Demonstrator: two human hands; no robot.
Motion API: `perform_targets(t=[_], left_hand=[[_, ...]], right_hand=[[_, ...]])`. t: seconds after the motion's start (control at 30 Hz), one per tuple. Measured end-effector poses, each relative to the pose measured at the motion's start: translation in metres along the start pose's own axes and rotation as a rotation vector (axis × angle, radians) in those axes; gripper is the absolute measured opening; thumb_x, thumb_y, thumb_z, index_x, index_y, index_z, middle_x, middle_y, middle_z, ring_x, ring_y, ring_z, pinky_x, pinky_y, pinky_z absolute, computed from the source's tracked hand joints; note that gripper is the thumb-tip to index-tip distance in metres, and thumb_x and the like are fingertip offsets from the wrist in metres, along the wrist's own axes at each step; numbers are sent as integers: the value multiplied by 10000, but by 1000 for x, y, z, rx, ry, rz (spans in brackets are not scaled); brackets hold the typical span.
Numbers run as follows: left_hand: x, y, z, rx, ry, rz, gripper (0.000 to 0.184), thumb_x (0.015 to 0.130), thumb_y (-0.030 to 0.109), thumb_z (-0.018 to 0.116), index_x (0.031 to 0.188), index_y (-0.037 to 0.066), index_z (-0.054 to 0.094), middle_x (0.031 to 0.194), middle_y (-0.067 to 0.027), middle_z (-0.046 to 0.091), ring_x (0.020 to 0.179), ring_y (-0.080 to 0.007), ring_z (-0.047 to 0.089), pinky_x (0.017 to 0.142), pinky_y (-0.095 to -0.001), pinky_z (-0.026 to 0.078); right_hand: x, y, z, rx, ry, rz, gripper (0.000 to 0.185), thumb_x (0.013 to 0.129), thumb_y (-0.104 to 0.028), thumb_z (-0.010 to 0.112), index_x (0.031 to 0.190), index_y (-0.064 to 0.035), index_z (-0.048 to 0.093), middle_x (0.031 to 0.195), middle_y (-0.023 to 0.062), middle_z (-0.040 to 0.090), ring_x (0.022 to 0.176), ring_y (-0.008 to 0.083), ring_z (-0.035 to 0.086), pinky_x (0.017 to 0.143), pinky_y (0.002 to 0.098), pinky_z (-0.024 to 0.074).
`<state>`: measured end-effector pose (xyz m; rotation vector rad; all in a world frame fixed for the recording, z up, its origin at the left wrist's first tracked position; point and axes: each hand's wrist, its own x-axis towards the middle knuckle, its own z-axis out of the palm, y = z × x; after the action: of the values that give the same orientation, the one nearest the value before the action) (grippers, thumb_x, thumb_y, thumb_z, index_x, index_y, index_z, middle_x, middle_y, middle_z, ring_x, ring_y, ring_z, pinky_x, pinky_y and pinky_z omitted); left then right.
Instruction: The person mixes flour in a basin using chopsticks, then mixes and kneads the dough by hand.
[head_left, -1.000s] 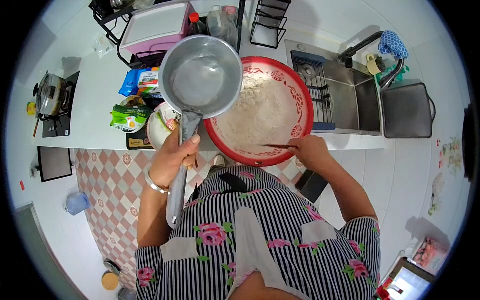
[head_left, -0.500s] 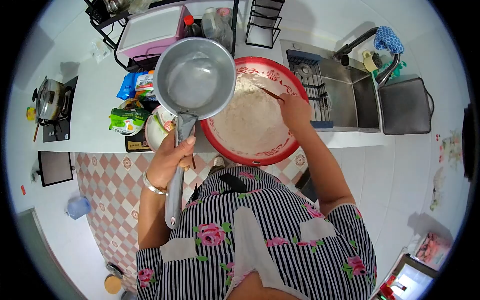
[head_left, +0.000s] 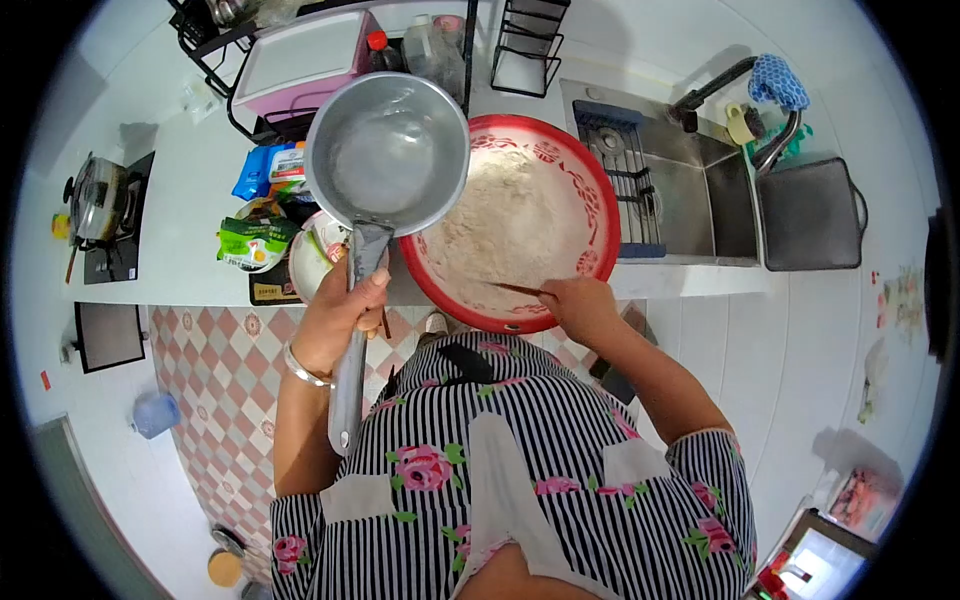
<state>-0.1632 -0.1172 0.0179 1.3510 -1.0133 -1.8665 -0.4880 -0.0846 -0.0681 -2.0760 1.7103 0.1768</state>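
My left hand (head_left: 345, 320) is wrapped round the long grey handle of a metal water dipper (head_left: 340, 160), which holds some clear liquid. The dipper's bowl hangs over the left rim of a red and white basin (head_left: 592, 190). Inside the basin lies pale flour (head_left: 490, 225), lumpy toward its left and upper part. My right hand (head_left: 582, 310) grips chopsticks (head_left: 518, 289) at the basin's near right rim. Their tips point left into the flour near the front. How many sticks there are, I cannot tell.
Left of the basin are a white bowl (head_left: 308, 265), a green food packet (head_left: 252, 240) and a blue packet (head_left: 256, 172). A pink box (head_left: 305, 62) sits on a black rack behind. Right of the basin are a drying rack (head_left: 625, 185) and a sink (head_left: 685, 200). A pot (head_left: 100, 200) stands far left.
My right hand and the chopsticks have moved toward me, from the basin's upper right to its near right side. The left hand and dipper have hardly moved.
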Motion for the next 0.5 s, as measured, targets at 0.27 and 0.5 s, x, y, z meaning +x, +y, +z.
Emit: perform_targets(t=[0.27, 0.5], left_hand=[[-1, 6, 2, 0, 2, -8, 339, 909, 337, 632, 1062, 78, 478, 699, 29, 434, 517, -46, 370, 470, -204, 336], [-1, 3, 8, -15, -28, -4, 376, 899, 329, 649, 1078, 65, 449, 694, 31, 423, 526, -43, 361, 476, -200, 335]], right_hand=[[59, 23, -41, -78, 353, 261, 223, 891, -260, 514, 862, -114, 679, 778, 144, 678, 722, 337, 671, 641, 461, 525], [91, 23, 5, -197, 269, 151, 214, 891, -248, 523, 884, -94, 671, 766, 168, 676, 693, 342, 672, 616, 466, 520]])
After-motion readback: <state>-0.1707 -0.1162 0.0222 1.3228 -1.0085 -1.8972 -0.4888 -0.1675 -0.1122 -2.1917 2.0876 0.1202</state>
